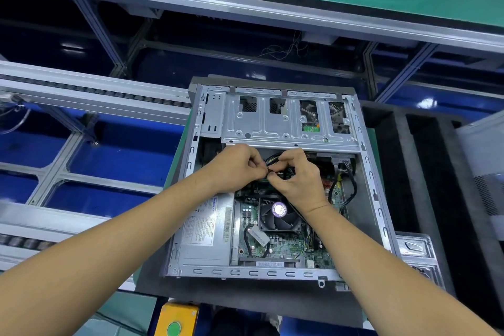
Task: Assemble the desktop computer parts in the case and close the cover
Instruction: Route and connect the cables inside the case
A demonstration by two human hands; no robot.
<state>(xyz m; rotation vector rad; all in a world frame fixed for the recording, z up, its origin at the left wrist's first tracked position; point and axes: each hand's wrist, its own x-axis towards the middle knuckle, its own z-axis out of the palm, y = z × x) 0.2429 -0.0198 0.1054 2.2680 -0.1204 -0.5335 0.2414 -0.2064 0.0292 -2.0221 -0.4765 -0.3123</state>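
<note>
Two hands [237, 165] pinching cables [272, 159], open case [379, 199]

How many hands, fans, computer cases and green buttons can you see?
Hands: 2, left and right, both pinching cables
Fans: 1
Cases: 1
Green buttons: 1
Total: 5

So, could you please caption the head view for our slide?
Both hands pinch cables inside the open computer case.
</note>
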